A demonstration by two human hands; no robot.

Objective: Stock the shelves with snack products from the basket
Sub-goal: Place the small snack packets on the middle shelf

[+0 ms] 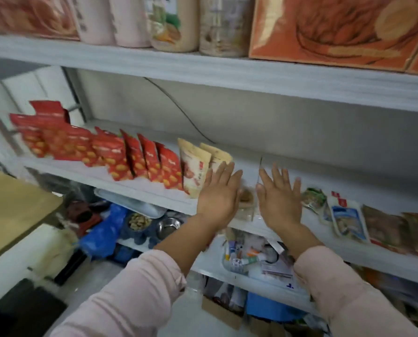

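Pink sleeves (130,300) are seen nearest, and both hands are held flat with fingers straight, with nothing gripped. The left hand (218,193) is raised just beside the beige pouches (194,171), the right hand (279,198) at the front edge of the shelf (130,181) — a small clear tub (246,203) (blurred) is set between them. Red snack packets (130,156) are stood along the shelf's left part; flat packets (349,220) are laid toward its right end.

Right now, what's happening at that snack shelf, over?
Left hand, right hand open, empty, at the pale grey middle shelf. Red snack packets and beige pouches stand left of them. Small brownish item between hands, blurred.
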